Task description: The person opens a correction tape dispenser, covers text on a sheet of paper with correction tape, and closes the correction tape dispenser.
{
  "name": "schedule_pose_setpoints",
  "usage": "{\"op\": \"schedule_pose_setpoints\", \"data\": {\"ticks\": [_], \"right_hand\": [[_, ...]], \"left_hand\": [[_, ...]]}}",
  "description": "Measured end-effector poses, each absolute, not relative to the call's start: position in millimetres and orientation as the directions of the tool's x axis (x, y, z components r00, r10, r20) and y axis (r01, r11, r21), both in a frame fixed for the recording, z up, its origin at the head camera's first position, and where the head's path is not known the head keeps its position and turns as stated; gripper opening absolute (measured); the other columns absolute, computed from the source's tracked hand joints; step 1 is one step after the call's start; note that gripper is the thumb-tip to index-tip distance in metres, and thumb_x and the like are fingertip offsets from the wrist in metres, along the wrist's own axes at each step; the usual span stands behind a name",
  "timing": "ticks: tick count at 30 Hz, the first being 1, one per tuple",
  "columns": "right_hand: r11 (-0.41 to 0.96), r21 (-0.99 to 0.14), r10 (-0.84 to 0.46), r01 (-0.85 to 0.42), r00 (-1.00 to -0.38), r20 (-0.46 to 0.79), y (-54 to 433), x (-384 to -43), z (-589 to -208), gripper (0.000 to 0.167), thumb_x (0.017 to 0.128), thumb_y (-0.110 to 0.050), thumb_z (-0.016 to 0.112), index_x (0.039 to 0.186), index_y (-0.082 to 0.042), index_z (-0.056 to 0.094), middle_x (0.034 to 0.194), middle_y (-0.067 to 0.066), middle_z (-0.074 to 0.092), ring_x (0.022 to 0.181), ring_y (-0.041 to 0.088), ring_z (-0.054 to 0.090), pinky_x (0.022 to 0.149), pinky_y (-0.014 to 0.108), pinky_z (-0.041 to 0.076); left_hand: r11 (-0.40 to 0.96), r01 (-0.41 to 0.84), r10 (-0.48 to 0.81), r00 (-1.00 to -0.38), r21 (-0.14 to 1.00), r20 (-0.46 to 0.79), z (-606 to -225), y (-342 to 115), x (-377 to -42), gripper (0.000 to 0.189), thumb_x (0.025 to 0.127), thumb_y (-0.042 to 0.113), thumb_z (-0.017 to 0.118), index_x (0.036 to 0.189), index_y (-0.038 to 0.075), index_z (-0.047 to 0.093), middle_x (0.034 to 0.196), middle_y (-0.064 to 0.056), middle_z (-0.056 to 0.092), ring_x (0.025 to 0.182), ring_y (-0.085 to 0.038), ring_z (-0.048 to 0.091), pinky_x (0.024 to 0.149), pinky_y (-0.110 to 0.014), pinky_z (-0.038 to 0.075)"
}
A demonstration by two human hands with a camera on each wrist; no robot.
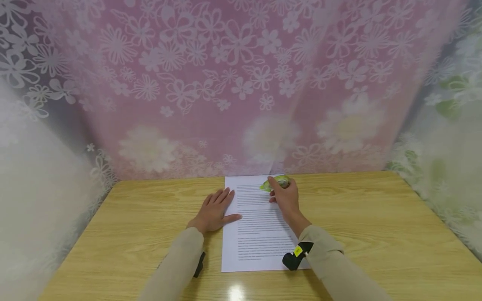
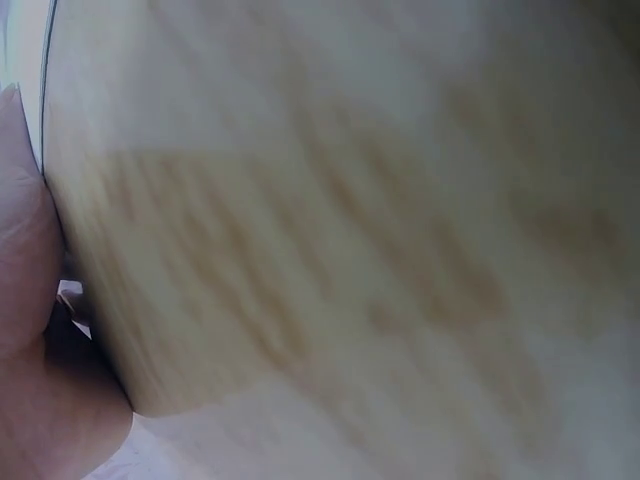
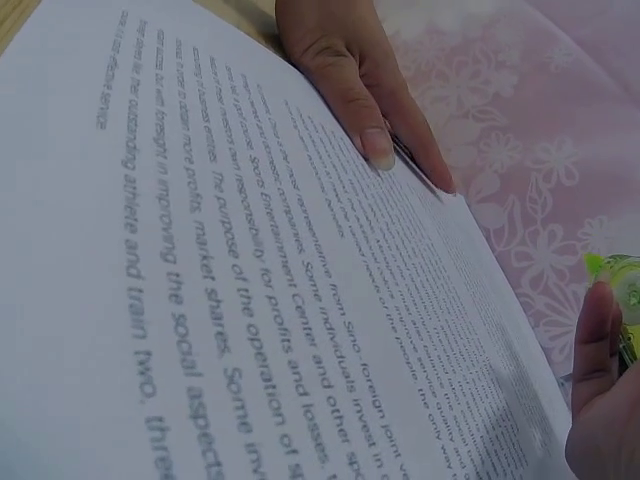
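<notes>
A printed sheet of paper (image 1: pixel 256 228) lies on the wooden table, its far edge close to the curtain. My left hand (image 1: pixel 212 212) rests on the sheet's left edge, fingers extended and thumb spread over the margin. Between thumb and fingers, my right hand (image 1: pixel 288 202) holds a green correction tape dispenser (image 1: pixel 281 181) above the upper lines of text, its tip pointing left. The right wrist view shows the dispenser (image 3: pixel 628 290) at the right edge, with the left hand (image 3: pixel 345 75) across the page. Only part of the left hand (image 2: pixel 40 300) enters the left wrist view.
Wood-grain tabletop (image 1: pixel 361 217) extends on both sides of the paper. A pink floral curtain (image 1: pixel 211 104) hangs along the table's back edge, with pale curtains at left and right. A black wrist camera (image 1: pixel 295 257) on the right sleeve overlaps the page's lower right.
</notes>
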State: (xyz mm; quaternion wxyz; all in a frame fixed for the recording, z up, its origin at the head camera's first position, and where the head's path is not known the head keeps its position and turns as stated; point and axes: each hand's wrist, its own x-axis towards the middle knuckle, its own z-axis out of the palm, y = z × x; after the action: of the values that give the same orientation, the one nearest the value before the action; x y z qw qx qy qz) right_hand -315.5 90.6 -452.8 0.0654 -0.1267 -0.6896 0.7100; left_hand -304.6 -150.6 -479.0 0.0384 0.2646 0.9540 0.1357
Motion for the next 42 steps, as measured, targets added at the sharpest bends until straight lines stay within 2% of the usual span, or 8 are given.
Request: {"op": "schedule_pose_setpoints", "data": {"ticks": [6,15,25,31,37,42], "right_hand": [[0.014,-0.996,0.294,0.086,-0.953,-0.078,94,-324,-459,0.054,0.087,-0.04,0.069,0.118,-0.005,0.042,0.067,0.008,0.058,0.041,0.013,0.053,0.048,0.028,0.052],[0.087,-0.993,0.286,0.082,-0.957,-0.054,88,-330,-468,0.057,0.085,-0.043,0.07,0.117,-0.006,0.041,0.065,0.006,0.058,0.04,0.015,0.053,0.048,0.028,0.051],[0.05,-0.999,0.228,0.005,-0.974,0.007,76,-335,-470,0.053,0.085,-0.045,0.07,0.111,-0.008,0.044,0.065,0.008,0.059,0.04,0.017,0.053,0.049,0.032,0.053],[0.062,-0.998,0.296,-0.022,-0.954,0.039,88,-339,-460,0.052,0.088,-0.044,0.067,0.114,-0.006,0.045,0.062,0.008,0.057,0.04,0.019,0.054,0.049,0.035,0.053],[0.049,-0.999,0.379,0.01,-0.925,0.009,109,-341,-454,0.063,0.087,-0.051,0.064,0.124,-0.006,0.04,0.06,0.002,0.055,0.039,0.012,0.052,0.049,0.03,0.053],[0.02,-1.0,0.429,0.02,-0.903,-0.009,120,-342,-455,0.064,0.085,-0.054,0.065,0.123,-0.007,0.041,0.06,0.002,0.055,0.037,0.009,0.05,0.048,0.03,0.053]], "left_hand": [[0.828,0.492,0.516,-0.856,0.268,-0.02,-476,-149,-303,0.078,0.095,0.056,0.047,0.153,0.009,0.022,0.158,-0.013,0.015,0.143,-0.032,0.011,0.113,-0.052,0.01],[0.858,0.463,0.482,-0.875,0.223,-0.041,-478,-148,-304,0.084,0.092,0.064,0.044,0.154,0.013,0.02,0.158,-0.008,0.012,0.144,-0.029,0.009,0.113,-0.05,0.009],[0.861,0.452,0.475,-0.879,0.232,-0.048,-479,-149,-306,0.085,0.091,0.066,0.042,0.154,0.014,0.019,0.159,-0.007,0.01,0.144,-0.028,0.007,0.113,-0.049,0.008],[0.852,0.465,0.489,-0.871,0.239,-0.048,-476,-151,-305,0.085,0.091,0.065,0.044,0.154,0.012,0.02,0.159,-0.011,0.009,0.144,-0.03,0.007,0.113,-0.051,0.008],[0.848,0.465,0.489,-0.872,0.255,-0.033,-474,-153,-303,0.084,0.092,0.063,0.046,0.153,0.011,0.021,0.158,-0.012,0.011,0.144,-0.031,0.009,0.113,-0.051,0.009],[0.846,0.468,0.491,-0.871,0.255,-0.032,-474,-151,-302,0.085,0.091,0.063,0.046,0.154,0.012,0.02,0.158,-0.012,0.012,0.144,-0.03,0.01,0.113,-0.052,0.009]]}}
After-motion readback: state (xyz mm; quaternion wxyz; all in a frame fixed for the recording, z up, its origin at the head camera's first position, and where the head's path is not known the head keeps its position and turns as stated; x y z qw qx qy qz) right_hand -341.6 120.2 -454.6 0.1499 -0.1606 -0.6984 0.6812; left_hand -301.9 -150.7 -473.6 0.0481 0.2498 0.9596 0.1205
